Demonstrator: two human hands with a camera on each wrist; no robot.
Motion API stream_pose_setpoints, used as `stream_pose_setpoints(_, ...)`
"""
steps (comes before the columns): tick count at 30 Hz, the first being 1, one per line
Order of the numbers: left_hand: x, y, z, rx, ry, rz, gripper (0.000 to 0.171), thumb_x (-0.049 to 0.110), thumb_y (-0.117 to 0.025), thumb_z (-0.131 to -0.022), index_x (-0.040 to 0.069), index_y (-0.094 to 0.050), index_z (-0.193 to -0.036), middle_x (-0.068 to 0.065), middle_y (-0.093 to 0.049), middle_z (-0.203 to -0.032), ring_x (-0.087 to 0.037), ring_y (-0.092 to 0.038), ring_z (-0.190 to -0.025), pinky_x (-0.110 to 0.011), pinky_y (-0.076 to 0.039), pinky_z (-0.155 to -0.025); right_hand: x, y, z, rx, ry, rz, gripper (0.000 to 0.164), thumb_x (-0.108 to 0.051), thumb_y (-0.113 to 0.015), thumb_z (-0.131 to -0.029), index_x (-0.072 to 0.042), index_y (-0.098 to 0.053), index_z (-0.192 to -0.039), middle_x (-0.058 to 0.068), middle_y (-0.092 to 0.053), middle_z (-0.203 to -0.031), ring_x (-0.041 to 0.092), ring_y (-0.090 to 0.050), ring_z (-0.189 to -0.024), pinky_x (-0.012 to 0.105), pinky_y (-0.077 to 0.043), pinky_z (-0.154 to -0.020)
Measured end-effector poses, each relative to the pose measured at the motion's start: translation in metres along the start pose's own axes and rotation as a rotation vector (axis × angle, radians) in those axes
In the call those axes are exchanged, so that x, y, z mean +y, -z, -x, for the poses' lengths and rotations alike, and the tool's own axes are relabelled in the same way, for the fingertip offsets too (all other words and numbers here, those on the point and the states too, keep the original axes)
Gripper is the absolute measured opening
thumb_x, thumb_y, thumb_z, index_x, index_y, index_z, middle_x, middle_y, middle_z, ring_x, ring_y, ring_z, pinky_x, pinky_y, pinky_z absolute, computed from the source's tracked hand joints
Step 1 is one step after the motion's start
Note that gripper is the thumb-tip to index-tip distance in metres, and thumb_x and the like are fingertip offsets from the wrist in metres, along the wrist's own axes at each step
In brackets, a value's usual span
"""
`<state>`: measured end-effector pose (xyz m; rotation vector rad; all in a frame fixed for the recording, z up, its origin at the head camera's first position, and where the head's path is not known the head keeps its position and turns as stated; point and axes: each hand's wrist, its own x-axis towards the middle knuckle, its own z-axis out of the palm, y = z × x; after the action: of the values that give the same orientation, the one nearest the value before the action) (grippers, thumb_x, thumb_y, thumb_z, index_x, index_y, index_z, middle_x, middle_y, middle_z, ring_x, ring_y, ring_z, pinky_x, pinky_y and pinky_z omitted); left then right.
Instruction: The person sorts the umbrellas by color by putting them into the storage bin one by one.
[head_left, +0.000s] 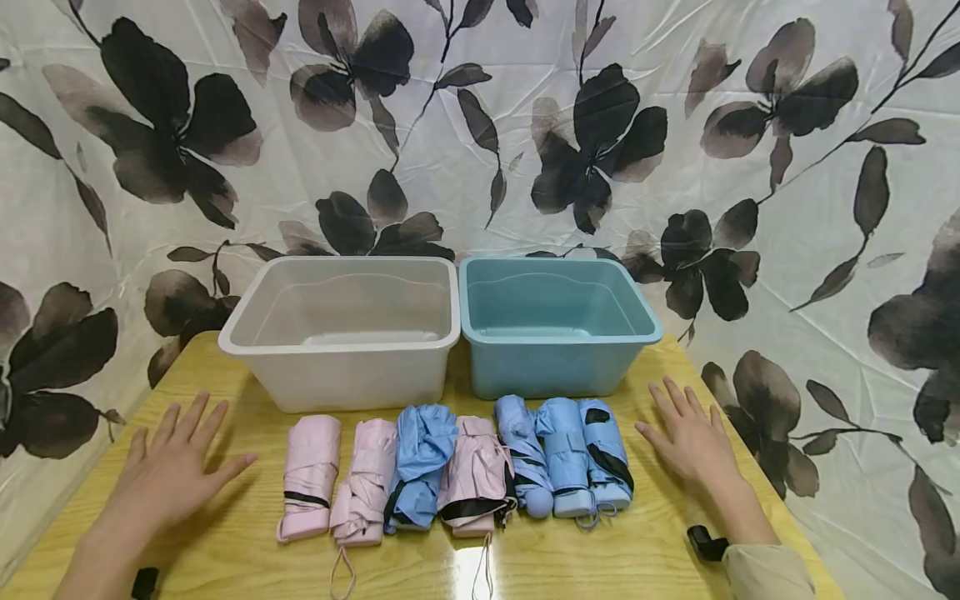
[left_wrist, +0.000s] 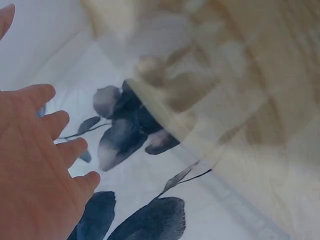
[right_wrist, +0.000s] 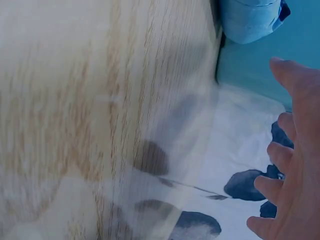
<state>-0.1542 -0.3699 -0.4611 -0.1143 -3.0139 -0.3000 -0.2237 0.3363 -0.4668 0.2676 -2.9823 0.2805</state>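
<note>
A row of folded compact umbrellas lies across the table. From the left come a pink umbrella (head_left: 311,475), a second pink umbrella (head_left: 367,479), a blue umbrella (head_left: 422,458) with ruffled fabric and a third pink umbrella (head_left: 474,471). Three more blue ones fill the right end, the outermost blue umbrella (head_left: 606,454) showing a black strap. My left hand (head_left: 176,458) is spread flat, left of the row, fingers straight. On the other side my right hand (head_left: 690,437) lies with fingers extended, right of the last blue umbrella. Both hands hold nothing.
Behind the row stand a light grey plastic bin (head_left: 341,379) on the left and a teal bin (head_left: 555,367) on the right, rims nearly touching. The wooden table (head_left: 405,575) ends at a floral curtain (head_left: 480,167) behind and on both sides.
</note>
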Motion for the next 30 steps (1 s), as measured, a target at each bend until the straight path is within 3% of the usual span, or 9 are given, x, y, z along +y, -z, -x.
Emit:
stream_pose_setpoints(5, 0.005, 0.006, -0.001, 0.040, -0.003, 0.015, 0.100, 0.065, -0.056, -0.099, 0.003, -0.015, -0.166, -0.027, 0.001, -0.171, -0.061, 0.001, -0.151, -0.087, -0.002, -0.107, -0.003, 0.002, 0.003, 0.017, 0.003, -0.002, 0.081, -0.062, -0.048, -0.104, -0.014, -0.026, -0.167, 0.020, -0.019, -0.172, 0.055, -0.022, -0.151, 0.079, -0.014, -0.115)
stream_pose_setpoints(10, 0.013, 0.013, 0.001, 0.094, -0.008, 0.034, 0.100, 0.062, -0.058, -0.099, 0.004, -0.013, -0.167, -0.025, 0.003, -0.172, -0.058, 0.006, -0.153, -0.084, 0.008, -0.110, -0.008, 0.002, 0.007, 0.049, 0.013, -0.020, 0.080, -0.059, -0.049, -0.105, -0.014, -0.026, -0.167, 0.018, -0.019, -0.172, 0.052, -0.026, -0.151, 0.077, -0.020, -0.115)
stream_pose_setpoints(18, 0.024, 0.040, -0.002, 0.172, 0.016, 0.049, 0.101, 0.060, -0.059, -0.099, 0.004, -0.009, -0.166, -0.024, 0.008, -0.172, -0.055, 0.012, -0.154, -0.080, 0.014, -0.113, -0.026, 0.005, 0.012, 0.080, 0.045, -0.132, 0.076, -0.050, -0.053, -0.107, -0.014, -0.025, -0.167, 0.019, -0.023, -0.171, 0.054, -0.038, -0.144, 0.074, -0.039, -0.106)
stream_pose_setpoints(23, 0.029, 0.057, -0.006, 0.192, 0.037, 0.055, 0.102, 0.061, -0.058, -0.099, 0.005, -0.005, -0.167, -0.018, 0.015, -0.172, -0.053, 0.014, -0.154, -0.077, 0.015, -0.115, -0.040, 0.000, 0.014, 0.061, 0.058, -0.198, 0.076, -0.049, -0.055, -0.106, -0.015, -0.025, -0.167, 0.020, -0.028, -0.169, 0.052, -0.039, -0.144, 0.073, -0.043, -0.103)
stream_pose_setpoints(30, 0.035, 0.075, -0.024, 0.217, -0.006, 0.061, 0.100, 0.059, -0.060, -0.099, 0.007, -0.008, -0.168, -0.017, 0.011, -0.174, -0.050, 0.012, -0.156, -0.075, 0.016, -0.116, -0.058, -0.010, 0.012, 0.006, 0.102, -0.224, 0.077, -0.051, -0.059, -0.104, -0.012, -0.032, -0.165, 0.018, -0.032, -0.168, 0.048, -0.047, -0.140, 0.071, -0.049, -0.097)
